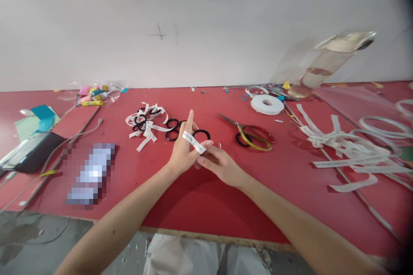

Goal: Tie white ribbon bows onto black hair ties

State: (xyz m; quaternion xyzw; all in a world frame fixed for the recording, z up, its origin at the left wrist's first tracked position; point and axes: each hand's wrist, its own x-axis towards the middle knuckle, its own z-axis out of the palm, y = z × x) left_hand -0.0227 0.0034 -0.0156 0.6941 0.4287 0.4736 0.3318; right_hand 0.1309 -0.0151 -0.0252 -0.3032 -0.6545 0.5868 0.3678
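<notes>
A white ribbon with printed letters runs across the raised index finger and thumb of my left hand. My right hand meets it from the right, thumb and fingers pinched at the ribbon's lower end. A black hair tie shows just beyond the fingertips; whether it is gripped is partly hidden. Behind my left hand lie loose black hair ties. Further left is a pile of hair ties with white ribbon bows. To the right rest scissors with yellowish handles, beside another black hair tie.
Cut white ribbon strips spread over the right side. A white ribbon roll and a tilted-looking water bottle stand near the white wall. At left are a blurred phone, a cable and a dark case.
</notes>
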